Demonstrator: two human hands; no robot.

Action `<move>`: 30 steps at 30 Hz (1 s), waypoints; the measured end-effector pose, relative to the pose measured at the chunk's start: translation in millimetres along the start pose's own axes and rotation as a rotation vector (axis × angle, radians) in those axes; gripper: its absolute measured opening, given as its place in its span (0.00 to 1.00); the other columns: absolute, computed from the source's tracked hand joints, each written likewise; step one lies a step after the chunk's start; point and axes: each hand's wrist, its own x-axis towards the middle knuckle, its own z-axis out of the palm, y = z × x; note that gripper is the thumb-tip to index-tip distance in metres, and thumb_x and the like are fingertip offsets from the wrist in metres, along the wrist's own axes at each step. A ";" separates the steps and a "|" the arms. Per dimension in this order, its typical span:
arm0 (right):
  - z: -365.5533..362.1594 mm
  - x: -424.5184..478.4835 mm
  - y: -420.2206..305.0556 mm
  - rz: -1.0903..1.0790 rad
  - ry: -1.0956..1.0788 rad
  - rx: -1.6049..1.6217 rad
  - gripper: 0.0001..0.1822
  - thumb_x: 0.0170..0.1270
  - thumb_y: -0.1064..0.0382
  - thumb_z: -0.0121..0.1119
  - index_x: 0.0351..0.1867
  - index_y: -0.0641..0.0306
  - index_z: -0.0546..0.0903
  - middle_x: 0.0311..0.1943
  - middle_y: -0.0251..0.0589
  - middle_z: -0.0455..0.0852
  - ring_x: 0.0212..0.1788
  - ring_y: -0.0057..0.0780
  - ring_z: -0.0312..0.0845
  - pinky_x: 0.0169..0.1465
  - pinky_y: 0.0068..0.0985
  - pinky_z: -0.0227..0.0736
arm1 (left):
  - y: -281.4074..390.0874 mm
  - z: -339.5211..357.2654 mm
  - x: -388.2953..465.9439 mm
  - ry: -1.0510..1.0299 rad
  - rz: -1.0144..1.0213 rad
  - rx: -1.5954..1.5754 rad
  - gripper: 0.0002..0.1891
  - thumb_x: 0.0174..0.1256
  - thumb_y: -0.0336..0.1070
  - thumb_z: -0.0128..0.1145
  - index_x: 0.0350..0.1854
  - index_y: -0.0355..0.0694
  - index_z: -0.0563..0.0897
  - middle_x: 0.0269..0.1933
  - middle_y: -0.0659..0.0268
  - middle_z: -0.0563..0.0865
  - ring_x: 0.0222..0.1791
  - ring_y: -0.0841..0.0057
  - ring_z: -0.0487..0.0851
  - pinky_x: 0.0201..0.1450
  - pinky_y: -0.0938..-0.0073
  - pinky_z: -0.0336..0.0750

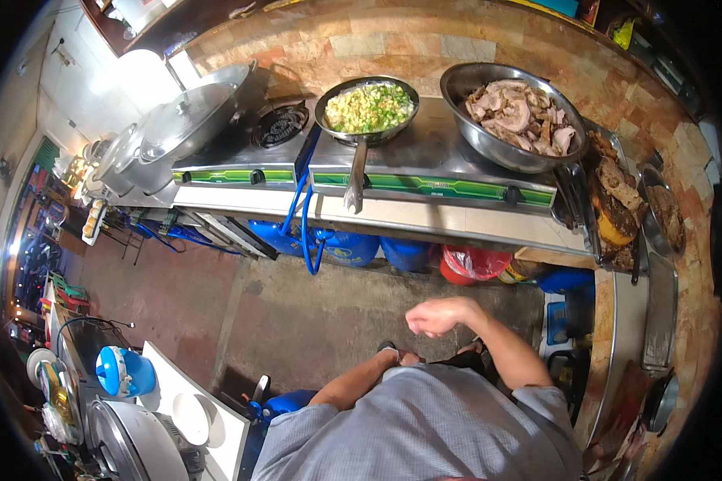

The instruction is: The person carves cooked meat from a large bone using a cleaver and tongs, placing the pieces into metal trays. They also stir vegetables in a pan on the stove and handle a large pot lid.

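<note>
My right hand (436, 316) is raised in front of my body over the floor, its fingers curled in, with nothing visible in it. Low at my waist is my left hand (408, 359), partly hidden by my shirt, so its fingers cannot be made out. Before me, a frying pan (356, 174) sits on a gas stove (433, 180), its handle pointing towards me. It holds chopped yellow and green food (370, 107). To its right stands a large stainless steel bowl (499, 146) of sliced cooked meat (511, 117). Neither hand touches these.
Large lidded pots (186, 117) stand at the left, beside a bare burner (280, 124). Blue gas cylinders (349, 246) and a red bucket (457, 273) are under the counter. At right lies meat on a round chopping board (617, 222). Behind me at left is a white table (225, 415).
</note>
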 end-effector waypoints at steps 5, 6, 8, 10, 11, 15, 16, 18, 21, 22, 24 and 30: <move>-9.7 49.3 0.3 -0.074 1.122 -0.345 0.10 0.70 0.61 0.43 0.38 0.63 0.76 0.21 0.39 0.81 0.26 0.30 0.80 0.32 0.34 0.75 | -0.6 6.1 3.7 -0.058 0.043 0.022 0.24 0.69 0.51 0.43 0.60 0.40 0.75 0.60 0.50 0.78 0.60 0.55 0.76 0.61 0.60 0.69; -8.6 41.9 -1.1 -0.046 0.805 -0.181 0.10 0.70 0.62 0.43 0.38 0.63 0.76 0.22 0.42 0.82 0.27 0.34 0.81 0.32 0.35 0.75 | -1.4 6.9 4.3 -0.070 0.054 0.026 0.24 0.69 0.51 0.43 0.60 0.41 0.75 0.61 0.50 0.78 0.61 0.55 0.76 0.62 0.60 0.69; -9.2 7.7 -17.6 0.000 0.169 0.157 0.09 0.69 0.63 0.44 0.38 0.63 0.76 0.25 0.47 0.84 0.29 0.42 0.83 0.33 0.37 0.76 | -3.6 7.1 7.4 -0.100 0.074 0.025 0.24 0.69 0.51 0.43 0.61 0.41 0.74 0.61 0.50 0.78 0.61 0.55 0.76 0.62 0.60 0.69; -8.7 13.0 20.6 0.011 0.713 -0.293 0.10 0.69 0.62 0.46 0.36 0.65 0.76 0.23 0.45 0.82 0.27 0.37 0.81 0.32 0.35 0.74 | 8.4 -5.0 1.9 -0.153 0.066 0.013 0.25 0.70 0.52 0.42 0.63 0.43 0.73 0.64 0.52 0.76 0.63 0.56 0.74 0.64 0.60 0.68; -11.2 17.5 27.4 0.011 1.052 -0.385 0.10 0.69 0.62 0.48 0.34 0.66 0.76 0.21 0.44 0.81 0.26 0.34 0.81 0.31 0.35 0.73 | 11.6 -1.6 5.4 -0.184 0.054 0.003 0.25 0.71 0.52 0.41 0.64 0.44 0.73 0.65 0.54 0.75 0.63 0.58 0.74 0.64 0.60 0.67; -17.9 -35.6 11.9 -0.006 0.727 0.149 0.08 0.69 0.66 0.47 0.35 0.66 0.77 0.23 0.47 0.82 0.27 0.34 0.82 0.30 0.36 0.75 | 125.9 -55.0 -22.3 -0.353 -0.165 -0.381 0.25 0.72 0.51 0.43 0.64 0.42 0.73 0.63 0.58 0.77 0.61 0.62 0.75 0.61 0.61 0.69; -23.3 -61.6 10.6 0.118 0.425 0.283 0.08 0.68 0.67 0.46 0.35 0.65 0.78 0.25 0.49 0.84 0.28 0.35 0.85 0.30 0.34 0.77 | 156.8 -65.8 -28.7 -0.391 -0.269 -0.470 0.24 0.72 0.49 0.43 0.62 0.40 0.74 0.61 0.57 0.78 0.60 0.61 0.75 0.59 0.61 0.70; -38.0 -61.8 46.0 -0.073 1.234 0.164 0.07 0.68 0.68 0.47 0.33 0.65 0.76 0.23 0.40 0.82 0.24 0.25 0.79 0.25 0.27 0.73 | 102.2 -38.9 19.6 -0.383 -0.169 -0.222 0.28 0.70 0.55 0.45 0.66 0.45 0.72 0.65 0.62 0.75 0.62 0.67 0.74 0.60 0.62 0.70; -35.7 -84.1 16.6 -0.314 1.017 0.413 0.07 0.69 0.68 0.47 0.33 0.62 0.76 0.22 0.36 0.80 0.26 0.23 0.76 0.28 0.24 0.71 | 71.4 -10.6 60.9 -0.305 0.061 -0.179 0.29 0.68 0.56 0.48 0.67 0.48 0.72 0.68 0.68 0.73 0.62 0.70 0.74 0.61 0.63 0.70; -23.8 -108.3 9.9 -0.347 0.714 0.237 0.08 0.69 0.68 0.46 0.33 0.62 0.77 0.23 0.36 0.79 0.26 0.22 0.76 0.29 0.23 0.71 | 82.0 -5.1 73.1 -0.315 0.021 -0.225 0.28 0.69 0.56 0.47 0.67 0.48 0.72 0.68 0.68 0.73 0.62 0.69 0.74 0.61 0.63 0.70; -29.5 -176.7 9.5 -0.224 0.471 0.135 0.08 0.70 0.68 0.46 0.34 0.63 0.76 0.24 0.35 0.79 0.26 0.22 0.77 0.30 0.24 0.71 | 118.0 -8.8 94.4 -0.344 -0.063 -0.319 0.28 0.69 0.56 0.45 0.68 0.49 0.71 0.68 0.67 0.73 0.63 0.69 0.74 0.61 0.62 0.70; -29.1 -266.0 84.3 -0.257 0.766 -0.066 0.06 0.69 0.67 0.48 0.34 0.64 0.76 0.27 0.43 0.82 0.27 0.32 0.78 0.33 0.33 0.72 | 238.3 -39.1 187.5 -0.448 -0.394 -0.411 0.25 0.72 0.51 0.43 0.68 0.51 0.72 0.67 0.67 0.74 0.63 0.71 0.73 0.62 0.62 0.70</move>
